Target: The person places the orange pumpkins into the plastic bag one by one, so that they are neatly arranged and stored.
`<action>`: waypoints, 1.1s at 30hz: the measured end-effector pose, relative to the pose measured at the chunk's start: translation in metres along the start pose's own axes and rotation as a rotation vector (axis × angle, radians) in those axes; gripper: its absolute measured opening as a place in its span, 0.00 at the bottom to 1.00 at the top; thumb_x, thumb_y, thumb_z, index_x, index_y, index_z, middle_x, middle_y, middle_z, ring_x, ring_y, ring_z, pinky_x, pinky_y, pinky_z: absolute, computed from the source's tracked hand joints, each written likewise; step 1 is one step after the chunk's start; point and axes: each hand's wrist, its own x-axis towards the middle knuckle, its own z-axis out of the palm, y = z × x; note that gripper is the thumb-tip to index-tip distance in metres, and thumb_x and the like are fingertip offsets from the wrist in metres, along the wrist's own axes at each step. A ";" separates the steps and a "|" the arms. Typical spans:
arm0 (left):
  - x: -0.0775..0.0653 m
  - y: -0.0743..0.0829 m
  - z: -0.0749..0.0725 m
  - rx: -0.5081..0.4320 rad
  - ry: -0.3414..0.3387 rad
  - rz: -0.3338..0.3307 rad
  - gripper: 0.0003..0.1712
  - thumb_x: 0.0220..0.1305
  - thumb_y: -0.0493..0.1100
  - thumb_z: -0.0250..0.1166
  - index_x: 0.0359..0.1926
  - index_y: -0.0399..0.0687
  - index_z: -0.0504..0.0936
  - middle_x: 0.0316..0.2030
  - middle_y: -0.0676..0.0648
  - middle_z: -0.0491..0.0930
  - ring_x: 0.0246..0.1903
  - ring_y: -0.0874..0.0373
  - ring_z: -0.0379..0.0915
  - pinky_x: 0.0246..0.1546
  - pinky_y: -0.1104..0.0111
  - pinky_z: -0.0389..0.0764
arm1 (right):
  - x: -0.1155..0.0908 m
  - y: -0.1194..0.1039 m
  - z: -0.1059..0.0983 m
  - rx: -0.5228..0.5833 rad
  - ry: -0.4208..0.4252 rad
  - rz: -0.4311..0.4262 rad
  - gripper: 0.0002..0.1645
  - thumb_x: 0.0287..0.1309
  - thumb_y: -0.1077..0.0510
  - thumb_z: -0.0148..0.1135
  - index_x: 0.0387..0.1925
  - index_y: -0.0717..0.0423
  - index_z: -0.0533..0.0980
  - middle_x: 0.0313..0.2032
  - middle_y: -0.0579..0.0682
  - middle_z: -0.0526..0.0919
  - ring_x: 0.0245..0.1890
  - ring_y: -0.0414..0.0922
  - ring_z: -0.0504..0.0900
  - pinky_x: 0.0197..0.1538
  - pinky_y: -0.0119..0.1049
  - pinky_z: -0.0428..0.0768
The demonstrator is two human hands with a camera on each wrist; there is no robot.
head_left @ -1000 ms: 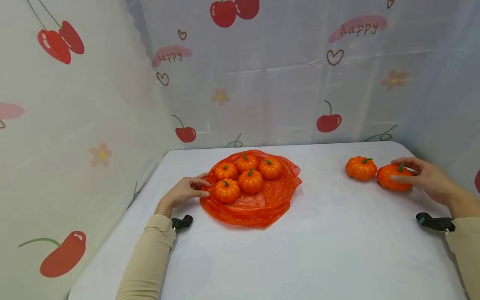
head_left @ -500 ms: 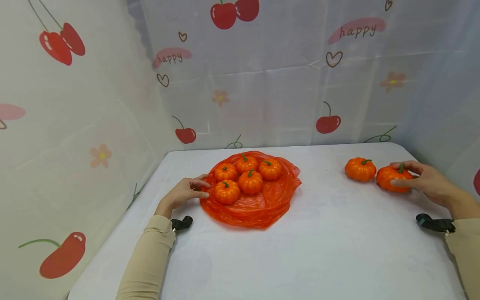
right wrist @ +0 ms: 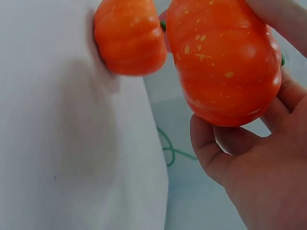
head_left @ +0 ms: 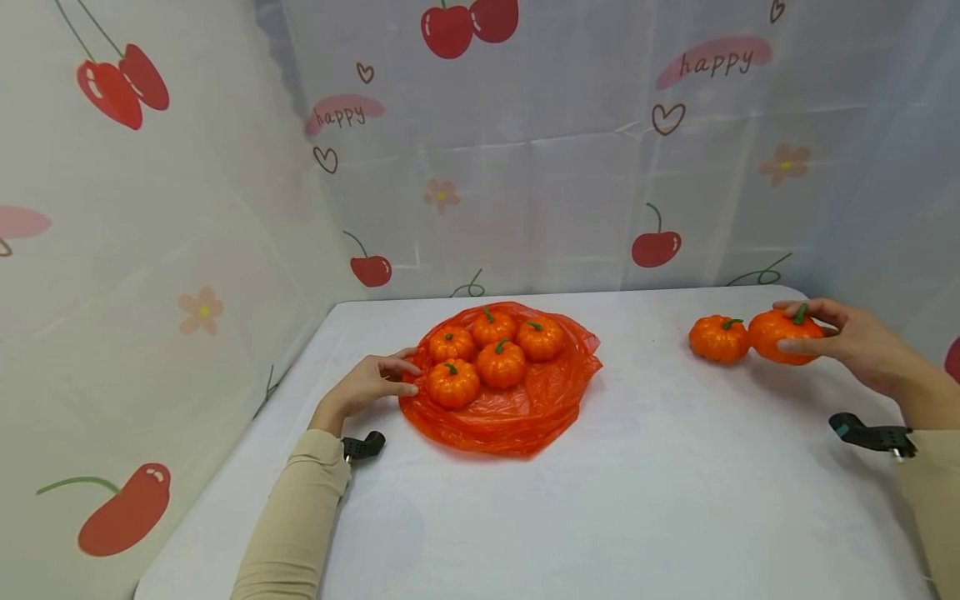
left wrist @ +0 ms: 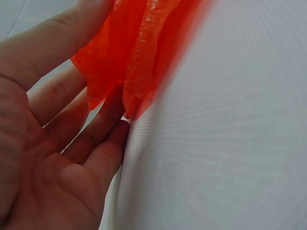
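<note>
My right hand (head_left: 855, 337) grips a small orange pumpkin (head_left: 786, 335) with a green stem. In the right wrist view this pumpkin (right wrist: 225, 60) is raised off the white surface, thumb on one side and fingers round the other. A second pumpkin (head_left: 719, 339) rests on the table just left of it. My left hand (head_left: 372, 383) is at the left edge of a red plastic bag (head_left: 525, 425) spread on the table. The left wrist view has the bag's crumpled edge (left wrist: 139, 52) between thumb and fingers. Several pumpkins (head_left: 501, 363) sit grouped on the bag.
A white-covered table (head_left: 600, 517) spans the space, and a white curtain (head_left: 547, 208) printed with cherries hangs behind it. Similar sheeting (head_left: 150, 350) stands at the left side. Black wrist cameras (head_left: 364, 446) are strapped to both forearms.
My right hand has lifted its pumpkin off the table, moving it slightly up and left. The left hand, the bag and the other pumpkins have stayed in place.
</note>
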 end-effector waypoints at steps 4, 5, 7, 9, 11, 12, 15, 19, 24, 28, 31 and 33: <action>-0.001 0.001 0.000 0.002 0.003 -0.006 0.21 0.60 0.47 0.77 0.53 0.48 0.89 0.76 0.49 0.66 0.79 0.45 0.55 0.73 0.50 0.69 | 0.000 -0.017 0.004 0.013 -0.011 -0.019 0.19 0.67 0.55 0.69 0.52 0.56 0.72 0.51 0.13 0.71 0.46 0.21 0.74 0.44 0.18 0.78; -0.001 0.001 0.000 0.003 0.003 -0.007 0.21 0.60 0.47 0.77 0.53 0.48 0.89 0.76 0.49 0.66 0.79 0.44 0.55 0.73 0.50 0.68 | 0.000 -0.022 0.005 0.016 -0.013 -0.022 0.19 0.67 0.55 0.69 0.53 0.56 0.72 0.52 0.13 0.71 0.46 0.21 0.74 0.44 0.18 0.78; -0.001 0.001 -0.001 0.007 0.004 -0.009 0.21 0.60 0.47 0.77 0.54 0.48 0.89 0.76 0.49 0.66 0.79 0.44 0.54 0.73 0.50 0.68 | 0.000 -0.032 0.007 0.002 -0.024 -0.025 0.22 0.67 0.54 0.69 0.56 0.55 0.71 0.54 0.15 0.70 0.47 0.20 0.74 0.45 0.17 0.78; 0.000 0.001 -0.001 0.013 0.004 -0.011 0.21 0.59 0.48 0.77 0.53 0.49 0.89 0.76 0.50 0.66 0.79 0.44 0.54 0.73 0.50 0.68 | 0.000 -0.042 0.011 0.003 -0.032 -0.030 0.23 0.67 0.54 0.69 0.58 0.54 0.70 0.54 0.16 0.70 0.48 0.20 0.74 0.45 0.18 0.78; 0.000 0.001 -0.002 0.018 0.004 -0.011 0.21 0.59 0.48 0.78 0.53 0.49 0.89 0.76 0.50 0.66 0.79 0.45 0.54 0.73 0.50 0.68 | 0.002 -0.050 0.017 -0.014 -0.041 -0.035 0.26 0.67 0.53 0.69 0.61 0.53 0.69 0.54 0.18 0.70 0.48 0.21 0.73 0.45 0.19 0.79; 0.000 0.000 -0.002 0.022 0.005 -0.011 0.21 0.59 0.49 0.78 0.53 0.50 0.89 0.76 0.51 0.66 0.79 0.45 0.54 0.73 0.50 0.69 | 0.002 -0.054 0.020 -0.022 -0.045 -0.041 0.27 0.67 0.53 0.69 0.61 0.54 0.69 0.53 0.20 0.70 0.49 0.22 0.73 0.45 0.20 0.80; 0.001 -0.001 -0.002 0.022 0.004 -0.010 0.21 0.59 0.49 0.78 0.53 0.50 0.89 0.76 0.51 0.66 0.79 0.45 0.54 0.72 0.50 0.69 | 0.006 -0.065 0.032 -0.031 -0.059 -0.067 0.29 0.66 0.54 0.70 0.61 0.58 0.68 0.53 0.21 0.70 0.51 0.26 0.71 0.46 0.21 0.80; -0.001 -0.001 -0.001 0.018 -0.003 -0.011 0.23 0.59 0.49 0.78 0.54 0.48 0.88 0.77 0.49 0.65 0.79 0.44 0.54 0.71 0.51 0.71 | 0.010 -0.078 0.046 -0.037 -0.086 -0.084 0.31 0.64 0.53 0.72 0.61 0.59 0.68 0.53 0.18 0.71 0.55 0.32 0.67 0.47 0.21 0.80; -0.001 -0.002 0.001 0.022 0.001 -0.026 0.22 0.58 0.50 0.78 0.53 0.50 0.89 0.77 0.50 0.65 0.79 0.45 0.54 0.71 0.51 0.71 | 0.016 -0.092 0.062 -0.009 -0.141 -0.096 0.29 0.62 0.54 0.73 0.58 0.59 0.70 0.54 0.17 0.73 0.61 0.41 0.68 0.50 0.23 0.80; -0.001 -0.001 0.001 0.011 0.008 -0.026 0.22 0.59 0.48 0.78 0.53 0.49 0.89 0.77 0.51 0.66 0.79 0.45 0.54 0.72 0.51 0.70 | 0.020 -0.102 0.075 0.011 -0.206 -0.110 0.28 0.62 0.54 0.73 0.57 0.58 0.71 0.62 0.27 0.75 0.63 0.49 0.69 0.51 0.28 0.82; -0.001 0.000 0.000 0.012 0.011 -0.022 0.21 0.59 0.48 0.78 0.53 0.49 0.89 0.76 0.51 0.66 0.79 0.45 0.55 0.72 0.51 0.70 | 0.024 -0.109 0.085 0.023 -0.238 -0.123 0.28 0.61 0.54 0.74 0.57 0.58 0.71 0.69 0.42 0.73 0.63 0.52 0.71 0.51 0.32 0.84; -0.001 0.001 0.001 0.019 0.011 -0.021 0.21 0.59 0.48 0.78 0.53 0.49 0.89 0.76 0.51 0.66 0.79 0.45 0.55 0.72 0.50 0.70 | 0.026 -0.114 0.093 0.028 -0.256 -0.137 0.28 0.61 0.54 0.74 0.57 0.58 0.71 0.72 0.51 0.71 0.64 0.53 0.71 0.51 0.32 0.83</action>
